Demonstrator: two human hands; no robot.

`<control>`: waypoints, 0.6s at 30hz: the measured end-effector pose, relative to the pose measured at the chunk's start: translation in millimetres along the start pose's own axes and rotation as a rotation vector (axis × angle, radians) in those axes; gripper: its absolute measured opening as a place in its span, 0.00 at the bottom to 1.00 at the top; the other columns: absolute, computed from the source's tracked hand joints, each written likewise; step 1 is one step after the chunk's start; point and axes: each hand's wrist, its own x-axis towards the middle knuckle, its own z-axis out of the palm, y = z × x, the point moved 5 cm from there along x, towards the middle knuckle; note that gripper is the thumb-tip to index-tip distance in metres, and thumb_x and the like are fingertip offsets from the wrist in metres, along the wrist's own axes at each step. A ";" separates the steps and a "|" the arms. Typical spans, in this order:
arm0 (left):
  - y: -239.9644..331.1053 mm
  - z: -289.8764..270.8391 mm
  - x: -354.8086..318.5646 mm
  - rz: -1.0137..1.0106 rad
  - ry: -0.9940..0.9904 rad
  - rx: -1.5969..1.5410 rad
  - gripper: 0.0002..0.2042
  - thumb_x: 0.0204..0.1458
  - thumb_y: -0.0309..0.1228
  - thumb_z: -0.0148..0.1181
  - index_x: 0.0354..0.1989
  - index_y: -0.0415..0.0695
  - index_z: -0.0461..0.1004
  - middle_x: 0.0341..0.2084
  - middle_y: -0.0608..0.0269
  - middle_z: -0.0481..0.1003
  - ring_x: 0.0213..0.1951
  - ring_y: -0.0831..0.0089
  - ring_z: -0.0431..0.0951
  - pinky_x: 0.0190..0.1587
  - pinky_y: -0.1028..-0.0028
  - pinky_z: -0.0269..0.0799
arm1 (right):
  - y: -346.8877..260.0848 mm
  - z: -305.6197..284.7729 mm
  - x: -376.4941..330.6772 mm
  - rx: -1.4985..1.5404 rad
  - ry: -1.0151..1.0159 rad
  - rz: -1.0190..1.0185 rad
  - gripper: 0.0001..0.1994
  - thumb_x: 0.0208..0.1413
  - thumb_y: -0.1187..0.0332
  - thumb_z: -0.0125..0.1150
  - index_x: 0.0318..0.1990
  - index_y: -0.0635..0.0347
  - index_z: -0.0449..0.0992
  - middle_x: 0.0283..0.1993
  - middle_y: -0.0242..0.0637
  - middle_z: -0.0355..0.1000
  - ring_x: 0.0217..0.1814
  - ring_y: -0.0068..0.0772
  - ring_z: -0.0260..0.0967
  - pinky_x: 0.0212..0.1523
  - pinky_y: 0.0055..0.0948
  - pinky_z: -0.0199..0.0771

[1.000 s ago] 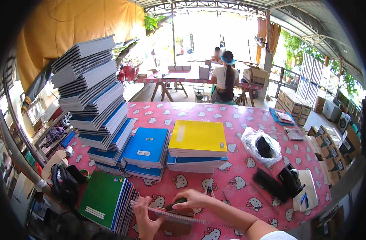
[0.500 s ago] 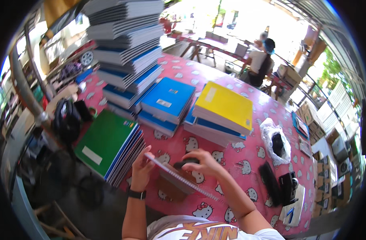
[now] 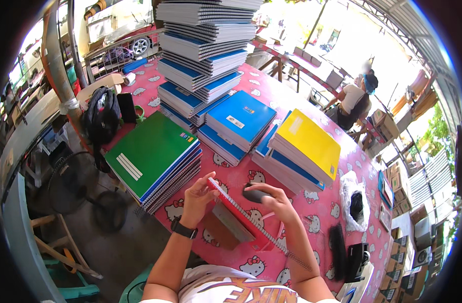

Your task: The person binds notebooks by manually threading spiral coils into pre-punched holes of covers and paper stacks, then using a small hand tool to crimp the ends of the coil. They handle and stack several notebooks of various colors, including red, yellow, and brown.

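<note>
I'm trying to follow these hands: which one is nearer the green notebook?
Left. The left hand is to the right of the green notebook and closer to the person, apart from it; the right hand is farther right.

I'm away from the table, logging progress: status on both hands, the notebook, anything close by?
Left hand holding red notebook by far end. Right hand gripping dark object, type unclear. Spiral coil extends past notebook's near end. Green-topped stack close on left.

Red notebook [image 3: 252, 223] smooth; pink tablecloth [image 3: 236, 175] glossy; white bag [image 3: 348, 188] crinkled plastic; boxes [image 3: 400, 252] cardboard.
</note>
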 end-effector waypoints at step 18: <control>11.4 8.4 4.7 0.019 -0.045 0.187 0.22 0.51 0.19 0.57 0.57 0.40 0.66 0.31 0.71 0.64 0.27 0.81 0.70 0.31 0.78 0.70 | 8.2 16.2 28.7 -0.022 -0.080 0.005 0.25 0.53 0.52 0.57 0.50 0.64 0.72 0.38 0.36 0.72 0.44 0.27 0.66 0.47 0.28 0.65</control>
